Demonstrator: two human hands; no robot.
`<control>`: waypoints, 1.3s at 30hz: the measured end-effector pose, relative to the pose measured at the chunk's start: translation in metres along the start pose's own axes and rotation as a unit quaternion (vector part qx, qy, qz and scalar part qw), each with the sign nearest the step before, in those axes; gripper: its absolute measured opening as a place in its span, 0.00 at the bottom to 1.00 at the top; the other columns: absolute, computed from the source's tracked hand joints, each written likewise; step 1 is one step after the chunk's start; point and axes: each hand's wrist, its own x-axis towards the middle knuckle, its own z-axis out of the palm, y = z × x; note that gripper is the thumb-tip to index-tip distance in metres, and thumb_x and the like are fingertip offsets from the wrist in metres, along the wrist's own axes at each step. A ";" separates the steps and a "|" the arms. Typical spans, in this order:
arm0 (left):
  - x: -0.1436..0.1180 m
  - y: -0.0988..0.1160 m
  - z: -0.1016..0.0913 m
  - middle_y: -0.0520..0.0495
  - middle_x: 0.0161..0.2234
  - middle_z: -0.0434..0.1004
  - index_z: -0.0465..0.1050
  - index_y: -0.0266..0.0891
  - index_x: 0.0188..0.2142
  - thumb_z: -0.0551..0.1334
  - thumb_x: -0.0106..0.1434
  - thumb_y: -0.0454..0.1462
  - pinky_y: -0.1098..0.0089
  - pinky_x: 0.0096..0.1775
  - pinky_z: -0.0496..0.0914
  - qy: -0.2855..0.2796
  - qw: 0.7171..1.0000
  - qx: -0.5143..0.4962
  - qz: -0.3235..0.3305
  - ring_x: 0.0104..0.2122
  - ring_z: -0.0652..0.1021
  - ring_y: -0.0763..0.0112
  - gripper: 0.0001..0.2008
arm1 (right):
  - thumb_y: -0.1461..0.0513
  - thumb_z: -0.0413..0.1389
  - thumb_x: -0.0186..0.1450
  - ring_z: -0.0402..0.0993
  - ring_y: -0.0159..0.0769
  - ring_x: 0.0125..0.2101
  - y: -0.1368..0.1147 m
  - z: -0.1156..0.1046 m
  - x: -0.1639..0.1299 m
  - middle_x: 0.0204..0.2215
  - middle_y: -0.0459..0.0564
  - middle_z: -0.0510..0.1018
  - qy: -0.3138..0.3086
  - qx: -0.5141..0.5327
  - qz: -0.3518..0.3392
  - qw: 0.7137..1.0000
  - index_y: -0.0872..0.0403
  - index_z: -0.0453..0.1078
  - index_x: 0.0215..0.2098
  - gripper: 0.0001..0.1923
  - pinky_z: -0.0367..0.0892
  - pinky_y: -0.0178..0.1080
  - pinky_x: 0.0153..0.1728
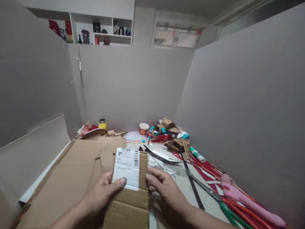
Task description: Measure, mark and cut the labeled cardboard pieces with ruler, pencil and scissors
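Observation:
A piece of brown cardboard (pixel 130 205) with a white shipping label (pixel 127 171) is held up in front of me. My left hand (pixel 108 187) grips its left side, the thumb lying across the label's lower left part. At the right edge, my right hand (pixel 160 184) pinches the cardboard between thumb and fingers. The fingers behind the piece are hidden. To the right lies a large pair of scissors (pixel 209 190) with green and red handles, and a pink glue gun (pixel 247 200) rests beyond it.
Large flat cardboard sheets (pixel 69 165) cover the left of the table. Toward the back stand a yellow bottle (pixel 102 124), a red and white paper cup (pixel 144 129) and a pile of cardboard scraps (pixel 168 127). Grey partitions (pixel 128 82) enclose the table on three sides.

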 end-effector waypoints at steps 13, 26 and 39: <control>-0.001 0.005 -0.001 0.41 0.51 0.79 0.76 0.42 0.54 0.63 0.66 0.44 0.57 0.54 0.67 -0.108 0.987 0.113 -0.018 0.49 0.78 0.56 0.18 | 0.48 0.63 0.61 0.67 0.30 0.23 -0.019 -0.014 0.003 0.21 0.45 0.74 0.059 -0.058 -0.052 0.995 0.55 0.76 0.27 0.19 0.65 0.32 0.25; 0.001 -0.005 -0.005 0.40 0.44 0.83 0.80 0.37 0.45 0.71 0.53 0.53 0.60 0.52 0.69 -0.002 0.995 0.095 0.011 0.44 0.80 0.56 0.27 | 0.45 0.64 0.58 0.78 0.45 0.34 -0.013 -0.010 -0.001 0.37 0.57 0.82 0.048 -0.090 0.057 0.993 0.53 0.80 0.40 0.22 0.73 0.44 0.36; 0.006 -0.004 -0.010 0.37 0.45 0.82 0.77 0.35 0.51 0.65 0.65 0.41 0.63 0.45 0.72 -0.016 0.999 0.026 -0.017 0.40 0.82 0.61 0.17 | 0.52 0.65 0.61 0.79 0.41 0.38 -0.002 -0.007 0.000 0.39 0.54 0.83 -0.096 0.001 0.070 0.993 0.55 0.78 0.45 0.19 0.69 0.46 0.46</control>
